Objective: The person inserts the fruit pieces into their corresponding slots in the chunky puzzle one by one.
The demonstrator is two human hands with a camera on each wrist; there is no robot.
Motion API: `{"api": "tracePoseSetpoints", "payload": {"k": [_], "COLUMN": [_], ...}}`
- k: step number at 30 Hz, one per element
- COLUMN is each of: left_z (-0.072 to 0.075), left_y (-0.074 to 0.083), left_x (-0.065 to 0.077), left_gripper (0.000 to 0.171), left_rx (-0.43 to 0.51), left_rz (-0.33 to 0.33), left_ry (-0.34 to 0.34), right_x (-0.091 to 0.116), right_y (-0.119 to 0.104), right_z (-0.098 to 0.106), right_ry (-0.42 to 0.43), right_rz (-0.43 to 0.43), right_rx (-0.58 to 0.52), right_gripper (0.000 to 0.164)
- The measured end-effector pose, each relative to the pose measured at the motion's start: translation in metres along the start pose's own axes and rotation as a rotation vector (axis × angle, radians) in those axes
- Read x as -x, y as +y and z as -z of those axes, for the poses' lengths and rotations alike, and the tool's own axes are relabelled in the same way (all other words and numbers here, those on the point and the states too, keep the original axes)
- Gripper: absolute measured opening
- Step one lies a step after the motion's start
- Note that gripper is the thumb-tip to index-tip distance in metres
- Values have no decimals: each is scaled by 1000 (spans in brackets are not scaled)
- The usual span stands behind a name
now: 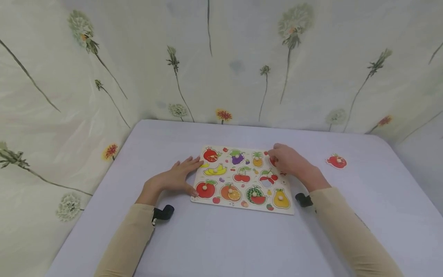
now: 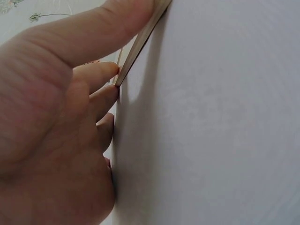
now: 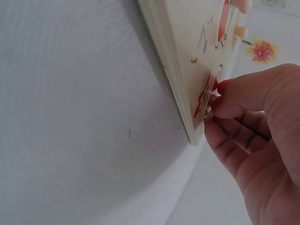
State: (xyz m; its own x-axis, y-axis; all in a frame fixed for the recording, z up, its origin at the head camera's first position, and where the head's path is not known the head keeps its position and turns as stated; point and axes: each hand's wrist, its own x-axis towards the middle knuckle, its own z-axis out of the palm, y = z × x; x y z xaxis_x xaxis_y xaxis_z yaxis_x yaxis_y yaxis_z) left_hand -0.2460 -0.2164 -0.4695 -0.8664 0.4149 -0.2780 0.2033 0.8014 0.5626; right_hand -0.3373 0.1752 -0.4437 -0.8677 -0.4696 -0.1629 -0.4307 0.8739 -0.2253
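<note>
A wooden fruit puzzle board (image 1: 225, 206) lies flat on the table, bearing several knobbed pieces, among them a watermelon piece (image 1: 256, 195) and a pear piece (image 1: 281, 198). At its left edge rests my left hand (image 1: 176, 177), fingers spread and fairly straight; thumb and fingertips touch the board's edge in the left wrist view. Over the top right corner, my right hand (image 1: 290, 159) pinches a red fruit puzzle piece (image 3: 201, 101) between thumb and index finger. That piece sits at the board's surface; fingers hide much of it, so its exact fruit is unclear.
A pomegranate puzzle piece (image 1: 336, 161) with a knob lies on the white-covered table (image 1: 221, 242), right of the board. Behind the table hangs a flower-patterned cloth (image 1: 235, 77). Black wrist cameras (image 1: 164, 212) are strapped at both sleeves.
</note>
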Motion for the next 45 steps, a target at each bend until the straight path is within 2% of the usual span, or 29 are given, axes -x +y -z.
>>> {"api": "tracePoseSetpoints", "payload": {"k": [11,15,21,27,38,45], "left_z": [-1,-1,-1,0,-1,-1], "left_y": [0,1,2,1,-2,-1], "left_x": [1,0,-1,0,1,2], "left_gripper": [109,109,109,107,107,106], "left_rx": [5,9,0,0,5,15], "left_rz": [-7,-9,-9,-1,-3,-11], "left_ry": [-1,-2,-3,-3,9,7], "right_x": [3,3,9,19,28,36], "right_y": [-2,10,34,51,70,76], "right_z": [-3,-4,-4,-3,3,4], "right_ry": [-7,42,120,146,149,219], "right_rz": [-61,-60,-101,-148,-231,-294], "right_rx": [-46,-91,-136,-151,-158,-140], "right_gripper": [11,16,19,27,31,28]}}
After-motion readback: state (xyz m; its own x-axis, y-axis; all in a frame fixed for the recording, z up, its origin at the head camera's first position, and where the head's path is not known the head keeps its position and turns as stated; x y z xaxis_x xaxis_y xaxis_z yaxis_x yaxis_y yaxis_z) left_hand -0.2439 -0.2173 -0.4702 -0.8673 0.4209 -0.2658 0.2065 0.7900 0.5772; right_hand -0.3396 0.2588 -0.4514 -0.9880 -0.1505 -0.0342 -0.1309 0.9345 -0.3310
